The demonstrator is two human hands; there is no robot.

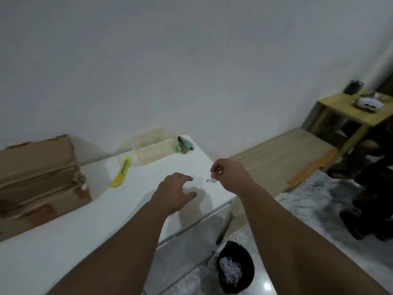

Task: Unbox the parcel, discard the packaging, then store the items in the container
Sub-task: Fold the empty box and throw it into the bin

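Forearms of ours stretch out from the bottom edge over the white table (63, 237). Nearest on the floor, below the table's right corner, we see a black bin (235, 268) holding shredded white paper (230, 269). Our left hand (174, 192) hovers over the table top with fingers spread and curled, its grip open and empty. Our right hand (228, 173) is raised just beyond the table's right edge, thumb and forefinger pinched shut on a small scrap of white packaging (211, 180) that dangles below them; the blur leaves us unsure whether it is paper or film.

Farther left, a yellow utility knife (121, 172) lies flat on the table, apart from both hands. At the left edge sits the brown cardboard parcel (38, 175), its flaps ragged and patched with brown tape. Nothing stands between our hands and either thing.

At the table's far edge by the wall is the clear plastic container (153, 149), with a green and dark item (183, 144) just beside its right end, perhaps touching.

Beyond the table, to the right, a wooden platform runs along the wall, a small wooden side table (340, 107) carries a white object, and dark shapes crowd the floor under it.
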